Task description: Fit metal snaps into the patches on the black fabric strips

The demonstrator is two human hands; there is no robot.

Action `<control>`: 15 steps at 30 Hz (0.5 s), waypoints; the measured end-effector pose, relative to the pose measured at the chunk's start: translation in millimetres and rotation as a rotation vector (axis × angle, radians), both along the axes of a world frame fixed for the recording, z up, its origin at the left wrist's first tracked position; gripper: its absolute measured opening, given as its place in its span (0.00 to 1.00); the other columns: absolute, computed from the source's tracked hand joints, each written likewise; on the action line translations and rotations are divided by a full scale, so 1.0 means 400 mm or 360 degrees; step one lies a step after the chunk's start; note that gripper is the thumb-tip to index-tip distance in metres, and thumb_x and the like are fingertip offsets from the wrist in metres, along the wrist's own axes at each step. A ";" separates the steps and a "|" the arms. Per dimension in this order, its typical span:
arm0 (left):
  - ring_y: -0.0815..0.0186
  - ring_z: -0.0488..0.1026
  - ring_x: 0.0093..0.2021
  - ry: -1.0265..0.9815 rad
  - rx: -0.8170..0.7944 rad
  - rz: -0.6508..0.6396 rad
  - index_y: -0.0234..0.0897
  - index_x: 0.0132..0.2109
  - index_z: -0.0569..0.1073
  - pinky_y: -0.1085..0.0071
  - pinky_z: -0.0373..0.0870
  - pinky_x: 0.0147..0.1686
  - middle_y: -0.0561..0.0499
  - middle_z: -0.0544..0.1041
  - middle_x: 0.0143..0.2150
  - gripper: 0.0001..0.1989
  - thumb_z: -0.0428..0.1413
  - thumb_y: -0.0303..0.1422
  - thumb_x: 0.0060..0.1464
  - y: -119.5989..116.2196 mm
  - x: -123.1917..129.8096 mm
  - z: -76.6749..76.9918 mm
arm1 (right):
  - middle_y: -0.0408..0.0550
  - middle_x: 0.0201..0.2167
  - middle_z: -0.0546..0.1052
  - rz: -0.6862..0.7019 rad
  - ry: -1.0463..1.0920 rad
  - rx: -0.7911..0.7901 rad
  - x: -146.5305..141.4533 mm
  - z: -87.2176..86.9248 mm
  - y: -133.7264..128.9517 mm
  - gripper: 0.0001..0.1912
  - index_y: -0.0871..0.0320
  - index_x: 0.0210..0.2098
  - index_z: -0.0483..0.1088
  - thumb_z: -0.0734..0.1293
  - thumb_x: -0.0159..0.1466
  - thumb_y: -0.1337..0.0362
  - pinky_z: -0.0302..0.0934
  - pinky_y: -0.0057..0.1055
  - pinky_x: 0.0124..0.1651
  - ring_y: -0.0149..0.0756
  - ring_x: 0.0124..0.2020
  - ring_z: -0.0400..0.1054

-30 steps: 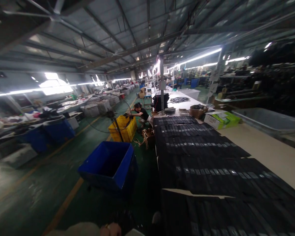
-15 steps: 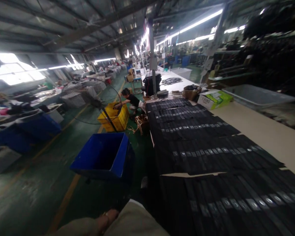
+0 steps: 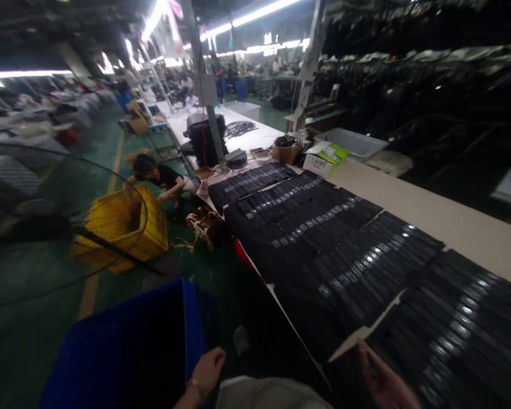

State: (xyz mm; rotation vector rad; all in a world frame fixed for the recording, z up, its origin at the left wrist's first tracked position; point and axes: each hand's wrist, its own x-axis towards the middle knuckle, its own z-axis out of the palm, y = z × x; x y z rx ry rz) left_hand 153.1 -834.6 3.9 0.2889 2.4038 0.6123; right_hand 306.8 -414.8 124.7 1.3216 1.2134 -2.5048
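The right hand (image 3: pixel 383 379) hangs open at the lower edge of the view, fingers spread and blurred, just above the near end of the black strips (image 3: pixel 323 250). It seems to hold nothing and does not clearly touch them. The left hand (image 3: pixel 206 370), with a band at its wrist, sits above the rim of a blue bin (image 3: pixel 123 363), and its grip can't be made out: curled or loose, I cannot tell.

The strips lie flat, side by side, along the surface (image 3: pixel 430 216), each with a small shiny metal tag (image 3: pixel 336 281). I count four blocks of them, running from the near corner up to a black case (image 3: pixel 204 139). There are too many strips to count singly, and the nearest block runs out of view. By the look of things, the laying out is well along: the rows appear filled, and none are stacked or boxed.

Beyond them are one brown basket (image 3: pixel 287 149), one green-labelled carton (image 3: pixel 326 160), and one grey tub (image 3: pixel 351 142). On the floor, a co-worker (image 3: pixel 159 176) crouches beside one yellow crate (image 3: pixel 123 227), with a fan guard (image 3: pixel 63 193) in front.
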 end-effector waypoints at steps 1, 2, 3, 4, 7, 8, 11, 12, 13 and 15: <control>0.63 0.79 0.45 0.0036 0.0104 -0.0058 0.46 0.41 0.78 0.69 0.70 0.48 0.53 0.82 0.41 0.14 0.47 0.33 0.58 0.013 -0.068 0.028 | 0.50 0.51 0.77 -0.0093 -0.0024 0.0000 -0.040 -0.007 -0.055 0.23 0.34 0.40 0.74 0.77 0.46 0.41 0.72 0.40 0.21 0.54 0.42 0.78; 0.63 0.78 0.46 0.0061 0.0203 -0.0095 0.46 0.42 0.78 0.69 0.70 0.49 0.53 0.82 0.43 0.14 0.47 0.34 0.59 0.035 -0.129 0.063 | 0.51 0.47 0.79 -0.0166 -0.0044 -0.0005 -0.087 -0.013 -0.112 0.22 0.39 0.36 0.75 0.80 0.43 0.47 0.74 0.36 0.24 0.51 0.41 0.79; 0.62 0.78 0.46 0.0076 0.0302 -0.0134 0.46 0.43 0.78 0.69 0.70 0.50 0.52 0.82 0.44 0.15 0.47 0.36 0.59 0.064 -0.184 0.101 | 0.51 0.43 0.80 -0.0238 -0.0062 -0.0025 -0.141 -0.020 -0.168 0.21 0.45 0.34 0.76 0.81 0.42 0.53 0.76 0.31 0.29 0.46 0.40 0.79; 0.62 0.78 0.47 0.0088 0.0408 -0.0169 0.44 0.44 0.79 0.68 0.70 0.51 0.51 0.82 0.44 0.14 0.48 0.36 0.59 0.098 -0.232 0.143 | 0.51 0.40 0.80 -0.0292 -0.0089 -0.0110 -0.199 -0.024 -0.222 0.19 0.50 0.33 0.76 0.81 0.43 0.58 0.76 0.26 0.33 0.41 0.39 0.79; 0.60 0.77 0.48 0.0125 0.0706 -0.0357 0.42 0.46 0.80 0.65 0.70 0.53 0.47 0.82 0.46 0.15 0.51 0.38 0.59 0.212 -0.338 0.265 | 0.48 0.31 0.79 -0.0124 -0.0090 -0.0291 -0.372 -0.026 -0.344 0.18 0.57 0.33 0.75 0.81 0.46 0.59 0.69 0.18 0.25 0.28 0.27 0.74; 0.60 0.77 0.48 0.0110 0.0808 -0.0469 0.42 0.47 0.80 0.65 0.70 0.53 0.47 0.82 0.47 0.15 0.52 0.38 0.60 0.247 -0.366 0.299 | 0.46 0.27 0.77 -0.0055 -0.0056 -0.0284 -0.422 -0.023 -0.368 0.19 0.58 0.32 0.74 0.81 0.46 0.57 0.64 0.17 0.22 0.25 0.23 0.71; 0.62 0.78 0.44 -0.0004 0.1087 -0.0711 0.42 0.47 0.82 0.68 0.73 0.49 0.47 0.83 0.44 0.14 0.54 0.38 0.60 0.333 -0.446 0.367 | 0.39 0.19 0.70 0.0084 0.0019 -0.0149 -0.538 -0.018 -0.386 0.25 0.60 0.26 0.69 0.80 0.43 0.49 0.51 0.16 0.16 0.19 0.16 0.59; 0.63 0.79 0.43 -0.0041 0.1133 -0.0726 0.42 0.46 0.82 0.69 0.73 0.48 0.47 0.83 0.43 0.13 0.55 0.38 0.60 0.354 -0.475 0.376 | 0.38 0.17 0.67 0.0110 0.0028 -0.0093 -0.568 -0.020 -0.379 0.27 0.60 0.24 0.67 0.80 0.43 0.47 0.47 0.16 0.16 0.18 0.15 0.56; 0.63 0.79 0.42 -0.0076 0.1156 -0.0728 0.42 0.46 0.82 0.69 0.74 0.47 0.48 0.83 0.42 0.13 0.56 0.38 0.59 0.373 -0.506 0.379 | 0.36 0.16 0.66 0.0134 0.0030 -0.0043 -0.597 -0.024 -0.369 0.28 0.60 0.24 0.66 0.79 0.43 0.44 0.45 0.17 0.16 0.18 0.14 0.54; 0.64 0.80 0.41 -0.0117 0.1129 -0.0701 0.41 0.45 0.83 0.70 0.75 0.45 0.48 0.84 0.41 0.12 0.57 0.38 0.58 0.406 -0.575 0.370 | 0.35 0.15 0.63 0.0174 0.0043 0.0018 -0.656 -0.041 -0.342 0.30 0.58 0.23 0.63 0.77 0.43 0.41 0.42 0.19 0.16 0.18 0.13 0.51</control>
